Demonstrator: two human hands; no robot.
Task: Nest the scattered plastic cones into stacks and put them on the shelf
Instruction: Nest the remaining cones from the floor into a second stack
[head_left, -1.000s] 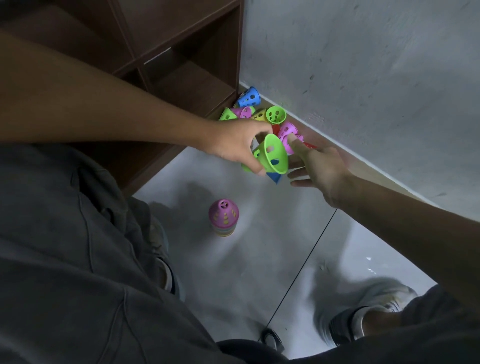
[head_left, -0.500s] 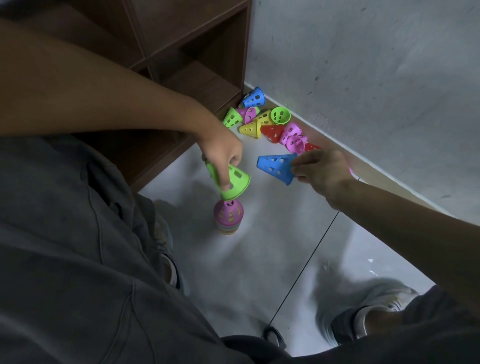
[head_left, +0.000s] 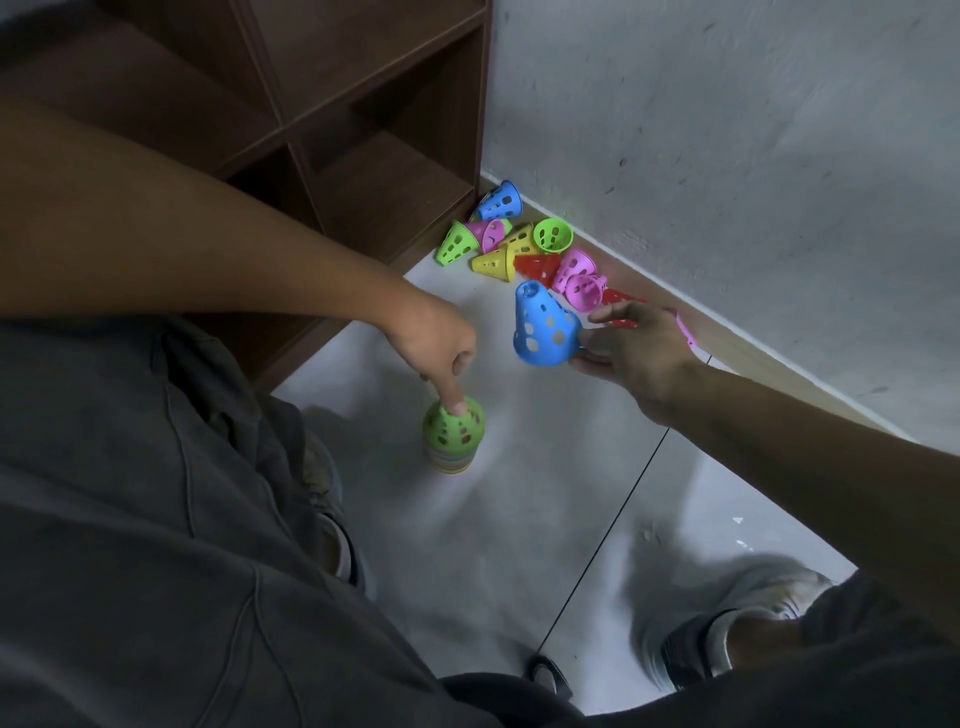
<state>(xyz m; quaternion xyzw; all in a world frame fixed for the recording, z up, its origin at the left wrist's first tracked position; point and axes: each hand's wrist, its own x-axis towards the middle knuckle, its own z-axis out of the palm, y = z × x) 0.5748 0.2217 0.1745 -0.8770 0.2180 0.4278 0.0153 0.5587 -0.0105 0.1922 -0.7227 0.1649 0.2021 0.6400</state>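
Note:
A nested stack of cones (head_left: 451, 462) stands on the pale floor, topped by a green cone (head_left: 457, 434). My left hand (head_left: 434, 338) presses the tip of that green cone with its index finger; the other fingers are curled. My right hand (head_left: 636, 348) pinches the rim of a blue cone (head_left: 543, 327), held upright above the floor to the right of the stack. Several loose cones lie by the wall: a green one (head_left: 456, 243), a yellow one (head_left: 493, 262), a red one (head_left: 537, 266), pink ones (head_left: 582, 285) and another blue one (head_left: 500, 201). The brown shelf (head_left: 384, 192) stands at the left.
A grey wall (head_left: 727, 156) with a skirting strip runs behind the pile. My knee and trouser leg (head_left: 156, 519) fill the lower left. My shoe (head_left: 727, 623) rests on the tiles at the lower right.
My left hand brought the green cone down onto the stack and now presses its top. My right hand lifted the blue cone from the pile and turned it upright.

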